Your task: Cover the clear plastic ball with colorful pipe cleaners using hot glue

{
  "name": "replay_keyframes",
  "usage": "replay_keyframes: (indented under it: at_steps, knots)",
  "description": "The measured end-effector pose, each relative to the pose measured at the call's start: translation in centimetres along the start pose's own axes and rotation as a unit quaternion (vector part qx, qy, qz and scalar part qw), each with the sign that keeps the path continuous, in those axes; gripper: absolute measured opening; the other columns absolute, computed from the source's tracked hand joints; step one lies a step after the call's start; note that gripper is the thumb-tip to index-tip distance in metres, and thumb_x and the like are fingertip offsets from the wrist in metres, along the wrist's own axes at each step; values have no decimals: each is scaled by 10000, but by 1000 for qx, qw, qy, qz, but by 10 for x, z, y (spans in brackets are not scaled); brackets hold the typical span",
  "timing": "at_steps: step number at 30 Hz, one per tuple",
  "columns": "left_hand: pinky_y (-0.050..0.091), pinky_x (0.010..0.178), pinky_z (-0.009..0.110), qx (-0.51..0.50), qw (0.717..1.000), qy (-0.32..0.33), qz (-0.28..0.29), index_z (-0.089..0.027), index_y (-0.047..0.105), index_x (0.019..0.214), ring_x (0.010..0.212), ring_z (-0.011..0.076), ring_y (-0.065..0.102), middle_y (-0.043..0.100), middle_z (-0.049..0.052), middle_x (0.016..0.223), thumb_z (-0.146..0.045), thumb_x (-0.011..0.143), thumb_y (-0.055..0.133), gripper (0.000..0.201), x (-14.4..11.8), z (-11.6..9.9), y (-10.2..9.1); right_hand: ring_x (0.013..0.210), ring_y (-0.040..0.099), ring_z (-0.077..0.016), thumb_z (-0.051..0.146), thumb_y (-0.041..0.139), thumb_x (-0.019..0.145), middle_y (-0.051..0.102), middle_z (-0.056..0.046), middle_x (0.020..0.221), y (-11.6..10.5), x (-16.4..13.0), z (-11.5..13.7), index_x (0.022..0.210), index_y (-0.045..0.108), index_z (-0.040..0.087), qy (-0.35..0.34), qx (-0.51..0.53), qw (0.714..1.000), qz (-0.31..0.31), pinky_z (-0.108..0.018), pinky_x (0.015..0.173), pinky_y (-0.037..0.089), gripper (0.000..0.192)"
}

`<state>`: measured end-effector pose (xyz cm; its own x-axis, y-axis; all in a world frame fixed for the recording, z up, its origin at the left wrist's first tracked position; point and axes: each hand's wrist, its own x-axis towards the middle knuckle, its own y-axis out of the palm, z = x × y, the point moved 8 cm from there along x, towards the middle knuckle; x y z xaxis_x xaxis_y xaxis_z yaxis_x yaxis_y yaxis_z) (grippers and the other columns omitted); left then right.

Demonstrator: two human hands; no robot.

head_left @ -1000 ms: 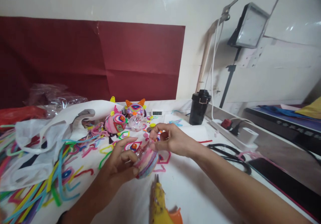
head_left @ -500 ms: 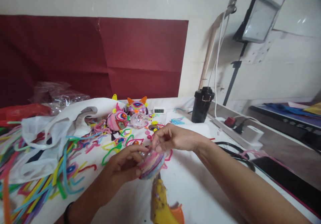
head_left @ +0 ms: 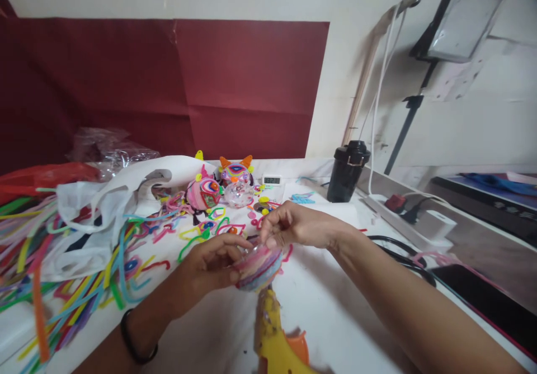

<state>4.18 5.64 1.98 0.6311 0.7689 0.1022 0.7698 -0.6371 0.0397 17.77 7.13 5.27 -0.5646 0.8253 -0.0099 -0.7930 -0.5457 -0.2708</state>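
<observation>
A clear plastic ball [head_left: 260,270], partly covered with pink, red and blue pipe cleaner rows, is between my hands above the white table. My left hand [head_left: 210,268] grips its left side with thumb and fingers. At the ball's upper edge, my right hand [head_left: 289,227] pinches with thumb and forefinger; whether a loose strand is also in that pinch is hidden. Just below the ball lies a yellow glue gun [head_left: 272,329] with an orange trigger, its nozzle pointing away from me.
Loose pipe cleaners [head_left: 79,301] and a white plastic bag [head_left: 79,234] spread over the left. Behind are two decorated balls [head_left: 204,191], another clear ball [head_left: 239,194] and a small clock [head_left: 271,180]. To the right stand a black bottle [head_left: 347,171], a power strip [head_left: 413,226] and a phone [head_left: 486,301].
The view has swung a little to the left, so the scene sits further right. Both hands keep their grip on the ball, which has tilted slightly.
</observation>
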Motion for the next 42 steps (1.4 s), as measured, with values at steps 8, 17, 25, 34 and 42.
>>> replay_keyframes:
  at_steps: [8,17,25,34,42]
  knots:
    - [422,657,246,24,999,4,35,-216,642,1036,721,137,552,590,-6,783,-264,733,739,322,0,4,-1,458,406,-45,153,708,628,537,73,491,2,0,-1,726,682,96,19,16,1000,4,-180,455,287,116]
    - [378,684,226,20,997,26,72,-233,608,1085,770,121,523,573,-22,810,-204,727,744,384,0,1,2,431,385,-39,159,713,645,538,71,508,3,0,0,726,685,107,22,1,1000,-3,-183,389,241,100]
    - [367,623,239,26,1000,6,-9,-192,639,1016,671,130,481,540,-17,714,-437,765,660,351,-1,-4,-3,486,464,-60,168,725,611,579,52,538,4,4,-4,703,690,110,28,22,999,-20,-193,476,338,115]
    - [244,487,223,177,981,-5,-79,-143,631,798,536,99,353,417,-57,571,-428,759,616,288,2,-3,1,500,457,-74,193,661,598,600,24,586,19,5,-1,693,670,116,35,-16,998,-53,-211,488,341,123]
    - [232,502,236,193,977,0,-89,-133,641,736,542,99,349,433,-44,579,-366,771,593,240,0,-2,-5,538,477,-89,228,689,596,588,18,593,23,7,1,665,642,124,18,-23,997,-70,-224,528,360,133]
